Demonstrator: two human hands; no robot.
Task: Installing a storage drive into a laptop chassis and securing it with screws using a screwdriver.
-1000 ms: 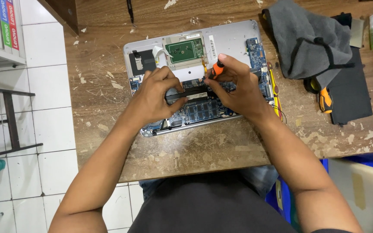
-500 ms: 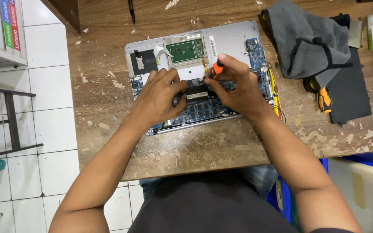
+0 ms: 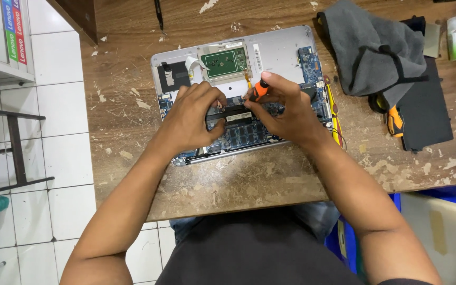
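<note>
An opened silver laptop chassis (image 3: 281, 50) lies on a worn wooden table (image 3: 238, 179), its blue circuit board (image 3: 244, 134) and green trackpad board (image 3: 224, 62) exposed. My right hand (image 3: 286, 108) grips a small screwdriver with an orange and black handle (image 3: 260, 88), tip down into the board. My left hand (image 3: 191, 119) rests on the board beside it, fingertips pressing a black part (image 3: 237, 112) in the middle.
A grey cloth (image 3: 376, 50) lies over a black slab (image 3: 426, 111) at the right, with an orange-handled tool (image 3: 395, 122) beside it. A small green-white box (image 3: 455, 37) sits far right. White tiled floor and a dark metal frame (image 3: 14, 142) are on the left.
Both hands stay over the board; the left fingers have shifted slightly along the black part. The laptop has not moved.
</note>
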